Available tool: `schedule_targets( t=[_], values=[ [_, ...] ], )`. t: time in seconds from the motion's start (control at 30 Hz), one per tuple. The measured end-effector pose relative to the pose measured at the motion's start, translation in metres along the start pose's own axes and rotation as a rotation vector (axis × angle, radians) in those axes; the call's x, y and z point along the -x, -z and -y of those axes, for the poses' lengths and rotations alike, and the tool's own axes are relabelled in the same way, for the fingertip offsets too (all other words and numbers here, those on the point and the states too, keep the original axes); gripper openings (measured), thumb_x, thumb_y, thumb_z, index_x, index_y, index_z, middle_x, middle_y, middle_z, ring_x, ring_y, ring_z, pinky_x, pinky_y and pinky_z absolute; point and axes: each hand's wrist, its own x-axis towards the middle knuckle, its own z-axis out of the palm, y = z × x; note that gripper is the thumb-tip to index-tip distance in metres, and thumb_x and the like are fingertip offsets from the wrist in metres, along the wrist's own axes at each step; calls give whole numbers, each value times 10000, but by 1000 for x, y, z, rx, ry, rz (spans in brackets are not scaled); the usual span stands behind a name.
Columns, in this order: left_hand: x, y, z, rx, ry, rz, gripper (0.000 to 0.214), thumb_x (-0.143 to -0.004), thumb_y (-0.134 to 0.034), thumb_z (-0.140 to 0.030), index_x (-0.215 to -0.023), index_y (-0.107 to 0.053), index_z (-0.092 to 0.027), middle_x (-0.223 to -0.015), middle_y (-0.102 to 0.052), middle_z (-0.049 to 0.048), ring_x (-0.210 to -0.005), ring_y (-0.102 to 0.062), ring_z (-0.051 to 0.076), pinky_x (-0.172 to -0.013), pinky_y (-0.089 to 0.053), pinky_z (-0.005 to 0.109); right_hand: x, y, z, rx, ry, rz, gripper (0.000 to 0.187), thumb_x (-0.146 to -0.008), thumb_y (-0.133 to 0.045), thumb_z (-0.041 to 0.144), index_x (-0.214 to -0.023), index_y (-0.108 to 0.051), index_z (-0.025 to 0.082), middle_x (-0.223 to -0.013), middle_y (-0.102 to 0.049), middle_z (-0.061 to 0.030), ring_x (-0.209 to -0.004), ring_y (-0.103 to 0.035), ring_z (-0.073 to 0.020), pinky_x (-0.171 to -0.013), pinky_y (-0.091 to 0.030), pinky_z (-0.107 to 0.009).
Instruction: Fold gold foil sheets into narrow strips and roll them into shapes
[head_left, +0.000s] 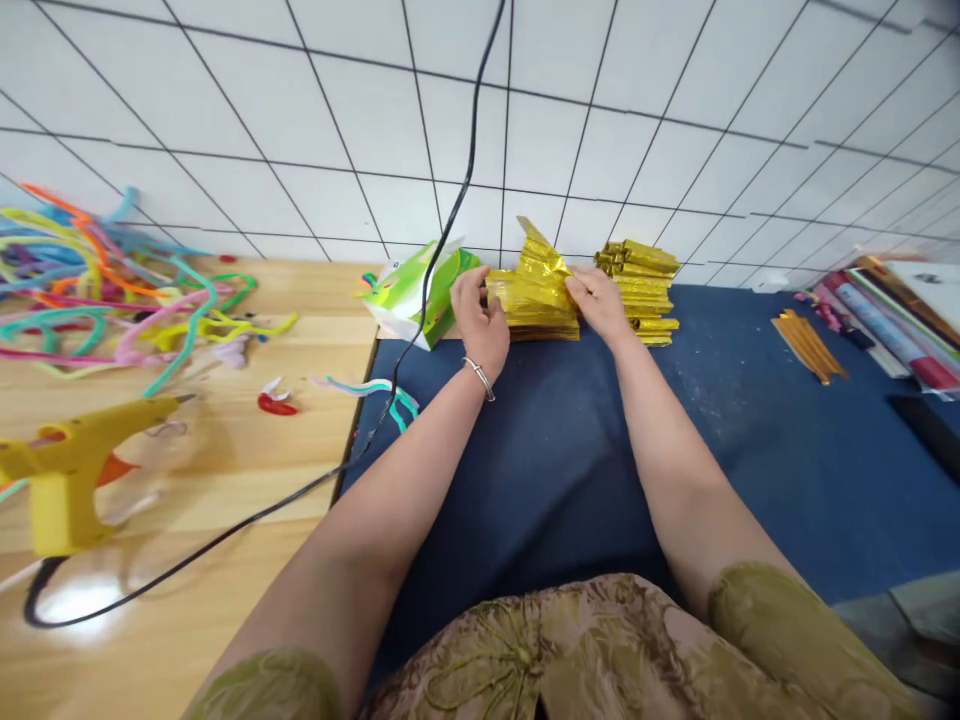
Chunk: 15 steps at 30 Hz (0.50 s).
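A stack of shiny gold foil paper (536, 308) lies on the dark blue cloth near the tiled wall, one sheet lifted and bent upward at its top. My right hand (598, 303) pinches the right side of that raised foil sheet. At the stack's left edge is my left hand (482, 325), fingers curved with a gap between thumb and fingers; whether it touches the foil I cannot tell. Just right of my right hand sits a pile of folded gold foil bundles (651, 290). A green and white packet (420, 295) stands close to my left hand.
A black cord (471, 150) hangs across the view and runs to a yellow glue gun (75, 465) on the wooden table (225, 560). Colourful pipe cleaners (112, 290) heap at the left. On the right are brown strips (810, 345) and a stack of rolls and boards (900, 310).
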Motion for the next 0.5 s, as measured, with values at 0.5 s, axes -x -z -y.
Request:
schedule_targets(
  t=[0.5],
  values=[
    [3, 34, -54, 122, 248, 252, 201, -844, -499, -334, -858, -599, -161, -746, -603, 7, -700, -542, 130, -634, -449, 234, 34, 56, 29, -837, -340, 372, 605, -725, -497, 725, -919, -678, 182, -814, -725, -74, -771, -656, -203, -700, -516, -345]
  ],
)
